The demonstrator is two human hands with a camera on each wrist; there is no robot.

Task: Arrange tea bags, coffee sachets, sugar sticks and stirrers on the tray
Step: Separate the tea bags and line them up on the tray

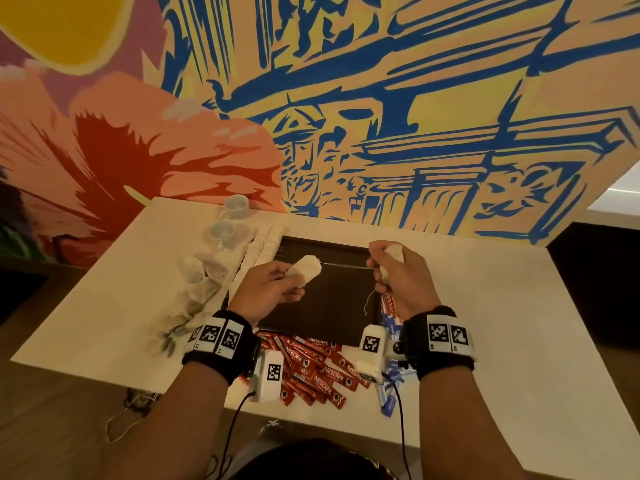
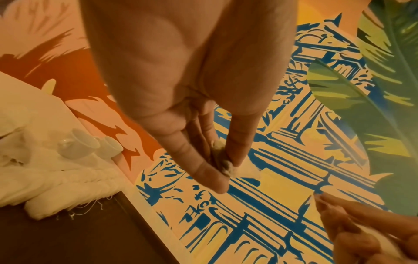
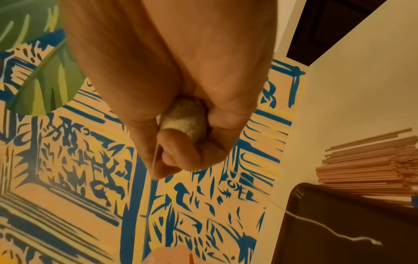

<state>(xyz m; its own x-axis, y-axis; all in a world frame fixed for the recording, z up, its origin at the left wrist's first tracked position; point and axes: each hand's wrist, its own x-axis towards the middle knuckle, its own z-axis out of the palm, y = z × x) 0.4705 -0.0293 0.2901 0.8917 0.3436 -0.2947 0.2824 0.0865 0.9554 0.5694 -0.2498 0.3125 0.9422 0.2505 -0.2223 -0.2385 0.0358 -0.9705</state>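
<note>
Above the dark tray (image 1: 332,306) my left hand (image 1: 294,278) pinches a pale tea bag (image 1: 306,268) between thumb and fingers (image 2: 203,169). My right hand (image 1: 384,268) is curled round a second tea bag (image 3: 185,117). A thin string (image 1: 346,265) runs taut between the two hands. Another loose string end (image 3: 339,234) hangs down over the tray. A row of tea bags (image 1: 263,247) lies along the tray's left edge. Red coffee sachets (image 1: 311,368) are heaped at the tray's near edge, with blue sugar sticks (image 1: 391,379) beside them. Striped stirrers (image 3: 366,160) lie stacked right of the tray.
A loose pile of tea bags (image 1: 197,282) lies on the white table (image 1: 502,323) left of the tray. Two small cups (image 1: 225,220) stand at the back left corner. A painted wall (image 1: 381,116) rises directly behind the table.
</note>
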